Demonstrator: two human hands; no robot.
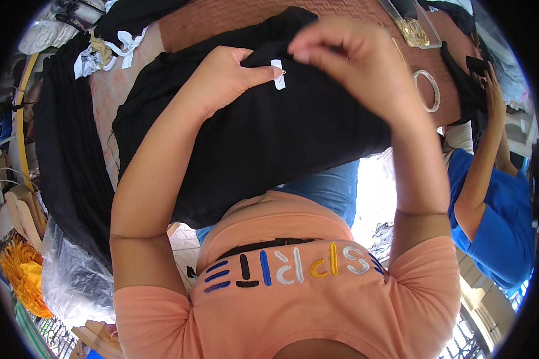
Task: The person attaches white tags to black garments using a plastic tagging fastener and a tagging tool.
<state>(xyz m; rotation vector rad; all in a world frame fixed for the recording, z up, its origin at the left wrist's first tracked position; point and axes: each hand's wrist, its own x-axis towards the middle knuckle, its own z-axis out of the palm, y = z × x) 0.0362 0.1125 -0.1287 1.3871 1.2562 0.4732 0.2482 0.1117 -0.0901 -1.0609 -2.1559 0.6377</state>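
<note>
Black cloth [251,131] lies spread over the table edge and hangs down toward my lap. My left hand [224,78] grips a fold of it, thumb on top and the other fingers mostly underneath. Under the thumb tip is a small white strip [279,81], perhaps a label, with a tiny gold-coloured bit beside it. Just to the right and above the cloth is my right hand [353,60], slightly blurred. Its thumb and fingertips come together in a pinch; anything between them is too small to make out.
A clear box [422,27] with gold-coloured small pieces stands at the far right, near a white roll of tape [428,90]. White and beige scraps [105,54] lie far left. A co-worker in a blue shirt [491,209] handles black cloth on the right.
</note>
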